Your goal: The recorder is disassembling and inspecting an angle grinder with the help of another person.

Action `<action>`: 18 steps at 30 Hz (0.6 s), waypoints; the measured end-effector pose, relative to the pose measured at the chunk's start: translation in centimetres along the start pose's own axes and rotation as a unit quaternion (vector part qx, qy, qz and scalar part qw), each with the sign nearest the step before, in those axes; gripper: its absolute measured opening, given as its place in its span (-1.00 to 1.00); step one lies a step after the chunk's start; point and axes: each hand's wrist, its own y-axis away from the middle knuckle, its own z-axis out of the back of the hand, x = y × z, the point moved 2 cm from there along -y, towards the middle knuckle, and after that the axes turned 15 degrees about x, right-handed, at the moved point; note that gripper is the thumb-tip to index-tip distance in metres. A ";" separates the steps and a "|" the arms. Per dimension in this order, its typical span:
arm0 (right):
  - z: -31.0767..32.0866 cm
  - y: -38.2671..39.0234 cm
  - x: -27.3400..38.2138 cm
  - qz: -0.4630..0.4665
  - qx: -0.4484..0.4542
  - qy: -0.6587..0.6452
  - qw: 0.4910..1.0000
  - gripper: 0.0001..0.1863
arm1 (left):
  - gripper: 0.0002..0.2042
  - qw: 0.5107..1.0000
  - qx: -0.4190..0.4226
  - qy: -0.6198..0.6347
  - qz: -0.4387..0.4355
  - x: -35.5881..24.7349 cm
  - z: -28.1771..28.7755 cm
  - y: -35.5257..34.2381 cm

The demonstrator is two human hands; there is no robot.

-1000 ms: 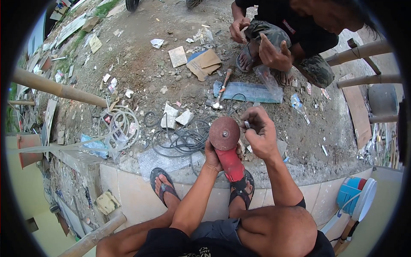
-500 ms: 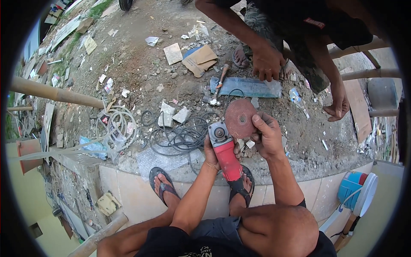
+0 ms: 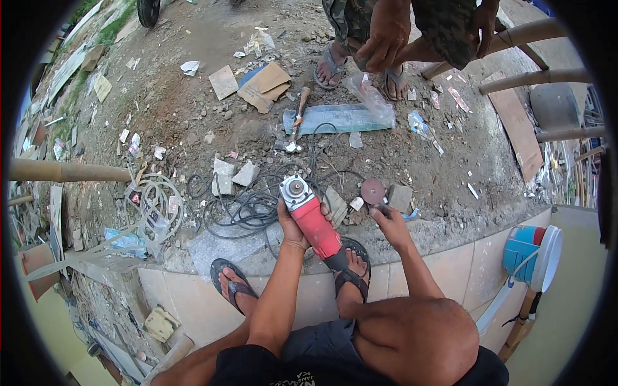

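My left hand (image 3: 294, 226) is wrapped round the body of a red angle grinder (image 3: 317, 225). The grinder's silver head and bare spindle face up, with no disc on them. To its right, a reddish-brown grinding disc (image 3: 373, 191) shows whole over the rubble, looking smaller and farther off than my right hand. My right hand (image 3: 391, 225) is just this side of the disc, thumb and fingers partly apart and seemingly off it; whether a fingertip still touches its edge is hard to see. A tangled black cord (image 3: 248, 207) lies beyond the grinder.
A hammer (image 3: 299, 122) lies by a bluish plastic strip (image 3: 347, 119). Broken blocks (image 3: 223, 177), coiled clear hose (image 3: 158, 204) and bubble wrap (image 3: 225, 248) lie around. Another person's hand (image 3: 385, 35) is at the top. Bamboo poles (image 3: 71, 172) jut in; a blue-and-white bucket (image 3: 531, 256) stands right.
The disc has left my right hand's grip and moved down and away. My right hand has lowered, and the grinder has shifted left. The other person has straightened up and drawn back.
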 end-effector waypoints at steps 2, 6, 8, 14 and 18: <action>-2.2 0.5 1.7 0.070 0.080 0.057 0.993 -0.31 | -0.11 0.992 -0.087 -0.086 -0.019 0.7 0.5 -0.4; -5.5 -0.3 5.9 0.054 0.153 0.228 0.960 -0.16 | -0.16 0.975 -0.157 -0.129 -0.094 2.3 0.2 -1.6; -5.7 -1.1 5.9 0.041 0.160 0.220 0.961 -0.15 | -0.19 0.977 -0.150 -0.129 -0.084 2.4 0.1 -1.8; -5.4 -1.3 6.2 0.058 0.116 0.296 0.946 -0.17 | -0.23 0.972 -0.130 -0.182 -0.066 2.4 -0.3 -2.3; -4.9 -1.4 8.2 0.071 0.101 0.322 0.939 -0.27 | -0.28 0.985 -0.061 -0.146 -0.061 1.6 -0.9 -2.2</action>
